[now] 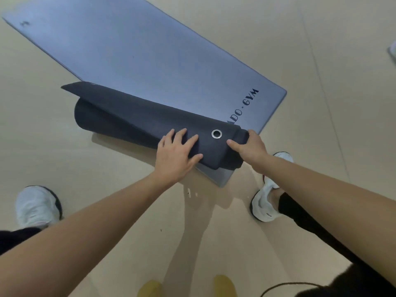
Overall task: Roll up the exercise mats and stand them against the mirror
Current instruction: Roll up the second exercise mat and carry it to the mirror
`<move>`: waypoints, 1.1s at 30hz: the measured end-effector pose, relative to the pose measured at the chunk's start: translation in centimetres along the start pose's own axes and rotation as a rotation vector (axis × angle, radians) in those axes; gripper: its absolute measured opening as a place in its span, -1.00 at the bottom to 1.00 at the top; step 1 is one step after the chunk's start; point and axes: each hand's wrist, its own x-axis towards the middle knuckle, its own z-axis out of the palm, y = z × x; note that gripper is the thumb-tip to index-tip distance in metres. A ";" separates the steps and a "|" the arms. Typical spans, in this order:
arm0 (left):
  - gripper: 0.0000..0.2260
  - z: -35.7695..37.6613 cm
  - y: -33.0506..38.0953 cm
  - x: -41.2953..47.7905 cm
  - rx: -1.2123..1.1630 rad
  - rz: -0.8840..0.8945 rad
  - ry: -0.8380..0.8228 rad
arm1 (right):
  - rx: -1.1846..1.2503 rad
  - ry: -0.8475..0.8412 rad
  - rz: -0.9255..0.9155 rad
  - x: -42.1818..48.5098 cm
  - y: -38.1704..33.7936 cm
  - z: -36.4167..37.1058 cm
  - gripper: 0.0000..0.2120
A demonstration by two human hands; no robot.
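A blue-grey exercise mat (139,50) lies flat on the floor, stretching away to the upper left, with dark lettering near its right edge. Its near end is folded over into a loose roll (120,116) that shows the dark underside and a metal eyelet (216,133). My left hand (175,155) presses flat on the roll, fingers spread, just left of the eyelet. My right hand (250,146) grips the right end of the roll, thumb on top and fingers wrapped round the edge. The roll's left end gapes wider than the right end.
Pale beige floor (300,50) surrounds the mat. My white shoes stand either side: the left shoe (36,206) at lower left, the right shoe (267,198) just below the mat's near corner. A small pale object (393,52) shows at the right edge. No mirror is in view.
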 end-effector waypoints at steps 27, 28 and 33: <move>0.10 -13.3 -1.5 -13.1 -0.380 -0.417 0.166 | 0.538 -0.748 -0.069 -19.0 -10.9 0.8 -0.25; 0.06 -13.4 -1.6 -13.3 -0.393 -0.425 0.182 | 0.548 -0.772 -0.077 -19.0 -10.9 1.1 -0.25; -0.13 -14.4 -3.3 -14.2 -0.427 -0.403 0.259 | 0.499 -0.891 -0.166 -18.9 -12.1 1.4 -0.29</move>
